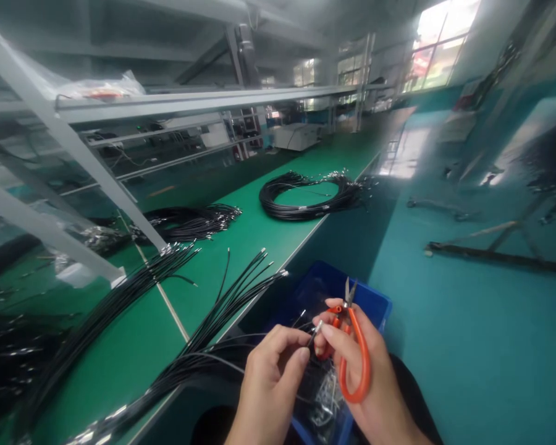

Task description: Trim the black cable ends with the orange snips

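Observation:
My left hand (273,383) is closed in a pinch on the end of a thin black cable (311,337) with a metal tip. My right hand (361,371) is wrapped round orange-handled snips (352,352), blades pointing up, and its fingertips also touch the cable end. Both hands hover over a blue bin (375,303) on my lap, which holds small cut scraps. Bundles of black cables (204,334) lie across the green bench (241,241) to the left, their ends reaching toward my hands.
A coil of black cables (306,198) lies farther along the bench, and another bundle (189,222) sits behind a slanted white frame post (88,167). Shelving rails run above the bench. A teal floor with a metal stand (491,253) lies to the right.

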Motion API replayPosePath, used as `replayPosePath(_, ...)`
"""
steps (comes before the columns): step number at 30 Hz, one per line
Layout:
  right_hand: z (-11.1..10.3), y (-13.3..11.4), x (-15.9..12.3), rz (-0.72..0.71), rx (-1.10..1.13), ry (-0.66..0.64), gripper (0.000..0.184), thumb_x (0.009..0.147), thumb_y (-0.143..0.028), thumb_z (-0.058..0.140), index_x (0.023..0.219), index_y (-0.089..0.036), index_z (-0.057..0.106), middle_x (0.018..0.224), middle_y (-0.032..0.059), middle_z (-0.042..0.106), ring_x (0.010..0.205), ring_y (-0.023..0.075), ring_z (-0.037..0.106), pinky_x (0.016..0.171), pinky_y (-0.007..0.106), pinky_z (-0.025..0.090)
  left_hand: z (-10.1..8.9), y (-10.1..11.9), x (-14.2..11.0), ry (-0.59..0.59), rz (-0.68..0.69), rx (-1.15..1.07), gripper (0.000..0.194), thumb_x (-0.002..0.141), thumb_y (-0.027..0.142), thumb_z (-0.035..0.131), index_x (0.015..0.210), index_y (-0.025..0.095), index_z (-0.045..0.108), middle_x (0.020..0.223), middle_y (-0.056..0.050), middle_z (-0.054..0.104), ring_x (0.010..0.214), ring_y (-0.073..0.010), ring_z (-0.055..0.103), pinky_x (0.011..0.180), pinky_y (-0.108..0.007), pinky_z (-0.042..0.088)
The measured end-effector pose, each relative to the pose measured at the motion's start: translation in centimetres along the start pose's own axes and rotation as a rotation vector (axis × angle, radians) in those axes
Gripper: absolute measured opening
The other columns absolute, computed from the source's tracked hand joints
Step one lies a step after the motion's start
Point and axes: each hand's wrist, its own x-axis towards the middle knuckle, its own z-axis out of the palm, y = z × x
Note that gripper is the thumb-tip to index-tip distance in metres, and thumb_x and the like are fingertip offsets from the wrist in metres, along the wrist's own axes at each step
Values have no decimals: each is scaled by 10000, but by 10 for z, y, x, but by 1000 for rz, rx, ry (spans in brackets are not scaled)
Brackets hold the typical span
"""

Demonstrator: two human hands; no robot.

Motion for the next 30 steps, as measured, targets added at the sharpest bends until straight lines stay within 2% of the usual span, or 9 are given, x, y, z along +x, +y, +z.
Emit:
replayPosePath(9,1,1,0,55,30,-1,291,731,-167,673,984,-215,538,734,-35,607,578,111,568,567,246,453,4,-9,-4,79,52,95,131,824,190,533,839,205,663,756,-20,640,688,-172,606,621,-238,447)
replayPosePath(14,6,0,-2,72,-49,24,319,711,-178,696,984,-206,534,725,-32,608,565,114,569,539,236,424,4,-12,-6,108,48,76,125,822,197,538,833,210,662,751,-24,647,681,-179,599,617,-248,443)
replayPosePath(18,11,0,-3,71,-14,20,307,704,-170,694,962,-210,532,705,-36,598,555,112,559,540,235,421,5,-13,-8,90,-6,-9,107,821,219,547,822,200,652,767,-27,652,703,-183,599,638,-257,445)
replayPosePath(22,10,6,-5,192,132,-16,238,746,-145,630,960,-197,537,696,-25,585,571,120,547,545,243,433,4,-19,-6,0,-115,-302,91,836,258,546,795,180,571,743,-10,614,691,-156,564,650,-249,451)
replayPosePath(24,11,9,-6,232,171,-26,207,771,-139,602,960,-192,539,682,-19,585,581,119,541,543,234,432,3,-20,-5,-8,-132,-386,106,848,280,534,812,181,537,729,5,578,665,-135,532,625,-233,445)
replayPosePath(27,16,12,-9,244,144,-17,205,787,-142,599,969,-211,534,688,-24,581,595,113,533,543,222,430,3,-16,-4,16,-120,-374,132,857,316,521,852,184,522,724,13,549,634,-124,509,568,-214,431)
replayPosePath(30,23,12,-12,203,72,-6,223,764,-129,627,944,-225,538,710,-39,566,608,107,526,537,207,426,2,-10,-3,93,-106,-277,139,823,314,575,840,180,539,750,-5,564,633,-134,525,562,-229,436)
